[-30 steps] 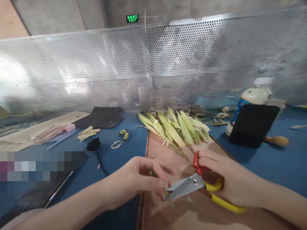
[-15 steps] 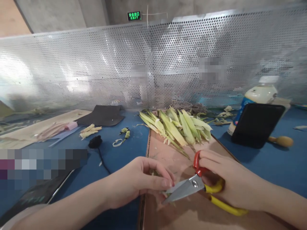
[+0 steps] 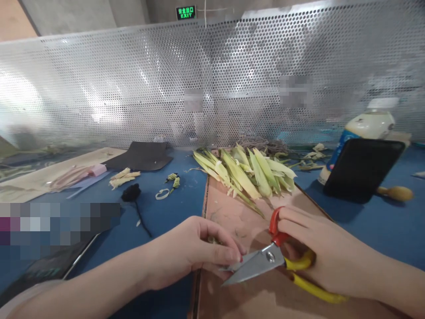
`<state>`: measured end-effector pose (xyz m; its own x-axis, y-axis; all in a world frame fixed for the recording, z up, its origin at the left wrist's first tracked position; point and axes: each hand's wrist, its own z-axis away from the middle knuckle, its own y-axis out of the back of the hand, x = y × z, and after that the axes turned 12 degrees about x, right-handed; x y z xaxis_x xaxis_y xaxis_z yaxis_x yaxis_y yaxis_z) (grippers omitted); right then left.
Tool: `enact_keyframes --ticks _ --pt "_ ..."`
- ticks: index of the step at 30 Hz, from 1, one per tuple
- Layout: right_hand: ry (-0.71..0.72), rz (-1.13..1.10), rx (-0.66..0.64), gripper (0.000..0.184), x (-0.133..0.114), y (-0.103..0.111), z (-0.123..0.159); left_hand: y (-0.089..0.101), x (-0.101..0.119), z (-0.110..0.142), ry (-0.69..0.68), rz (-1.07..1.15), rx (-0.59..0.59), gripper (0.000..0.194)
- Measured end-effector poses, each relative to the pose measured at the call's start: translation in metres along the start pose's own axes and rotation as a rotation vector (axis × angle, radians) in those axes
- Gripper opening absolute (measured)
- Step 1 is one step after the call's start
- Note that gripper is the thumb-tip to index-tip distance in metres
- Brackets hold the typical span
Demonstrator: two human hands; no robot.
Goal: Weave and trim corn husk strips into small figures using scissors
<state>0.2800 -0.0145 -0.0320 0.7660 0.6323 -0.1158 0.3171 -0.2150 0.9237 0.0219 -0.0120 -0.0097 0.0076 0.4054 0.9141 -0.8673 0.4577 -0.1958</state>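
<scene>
My right hand (image 3: 327, 257) grips scissors (image 3: 265, 262) with one red and one yellow handle; the steel blades point left and look closed. My left hand (image 3: 195, 252) is curled in a pinch just left of the blade tips, holding a small piece of something I cannot make out, mostly hidden under the fingers. Both hands hover over a brown board (image 3: 265, 297). A pile of green-yellow corn husks (image 3: 247, 173) lies at the board's far end.
A blue tabletop (image 3: 372, 221) carries a black phone (image 3: 361, 170) leaning on a white bottle (image 3: 367, 126), a wooden handle (image 3: 396, 193), husk scraps (image 3: 122, 178), a black mat (image 3: 142, 157) and a black cord (image 3: 134, 197). A perforated metal screen (image 3: 133, 88) closes the back.
The scissor blades have closed and slid slightly right and down. My left fingers have curled tighter over the small piece. The view tilted up a little.
</scene>
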Motion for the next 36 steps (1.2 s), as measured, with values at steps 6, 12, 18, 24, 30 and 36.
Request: enact_keyframes --ticks 6,12,18,24,30,36 --pt "0.015 -0.005 0.006 0.018 0.0018 -0.0001 0.0006 -0.0004 -0.0002 -0.0011 0.013 -0.016 0.015 0.011" --pt "0.049 0.009 0.049 0.015 0.0042 -0.0007 0.0019 -0.0014 0.0006 -0.0015 0.028 -0.017 0.04 0.014" --pt "0.094 0.044 0.07 0.012 0.0003 0.0015 -0.0015 -0.0022 -0.0005 -0.0002 0.035 -0.024 0.059 0.015" --pt "0.115 0.045 0.102 0.012 0.0012 0.0011 0.0001 -0.0026 -0.0009 -0.0008 0.051 -0.019 0.073 0.018" --pt "0.151 0.078 0.109 0.013 0.0026 0.0011 0.0023 -0.004 0.0006 -0.0005 0.048 -0.03 0.08 0.018" --pt "0.148 0.11 0.103 0.008 -0.0003 0.0025 0.0004 -0.0039 0.0009 0.0002 0.056 -0.034 0.092 0.02"
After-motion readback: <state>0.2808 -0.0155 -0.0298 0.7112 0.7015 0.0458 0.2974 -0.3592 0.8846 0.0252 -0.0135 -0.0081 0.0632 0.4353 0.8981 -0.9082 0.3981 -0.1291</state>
